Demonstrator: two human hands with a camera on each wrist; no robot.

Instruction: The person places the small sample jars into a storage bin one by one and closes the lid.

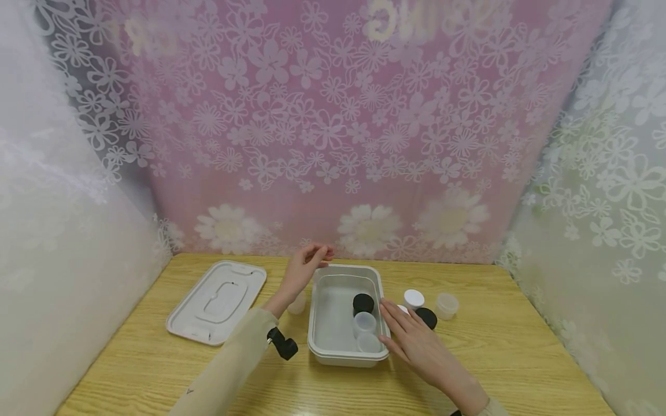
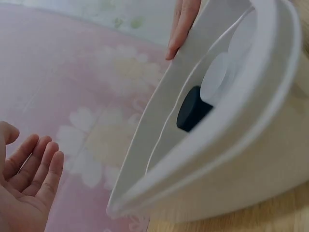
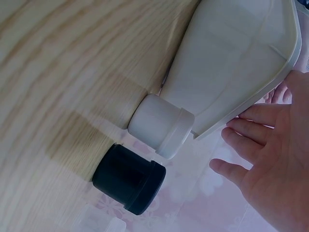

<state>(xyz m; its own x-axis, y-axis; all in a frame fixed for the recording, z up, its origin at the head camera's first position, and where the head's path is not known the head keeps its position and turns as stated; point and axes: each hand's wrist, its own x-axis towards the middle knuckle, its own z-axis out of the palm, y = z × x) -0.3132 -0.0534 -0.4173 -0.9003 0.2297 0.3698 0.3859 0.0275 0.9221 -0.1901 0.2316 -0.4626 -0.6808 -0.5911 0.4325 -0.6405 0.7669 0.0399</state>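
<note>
A white plastic bin (image 1: 333, 300) stands on the table; inside along its right side lie a black-lidded jar (image 1: 363, 303) and two translucent jars (image 1: 365, 323). My left hand (image 1: 308, 264) hovers by the bin's far left corner, its fingers loosely bent around nothing; the left wrist view shows it apart from the bin. With fingers extended, my right hand (image 1: 418, 346) lies along the bin's right rim, fingertips at the edge. Below that hand, in the right wrist view, stand a white jar (image 3: 159, 125) and a black jar (image 3: 128, 178).
A white lid (image 1: 187, 318) lies flat at the left. Right of the bin are another white-topped jar (image 1: 414, 298) and a clear jar (image 1: 447, 305). A translucent jar (image 1: 297, 304) sits left of the bin, partly behind my left wrist. Flowered curtains (image 1: 338, 144) enclose the table.
</note>
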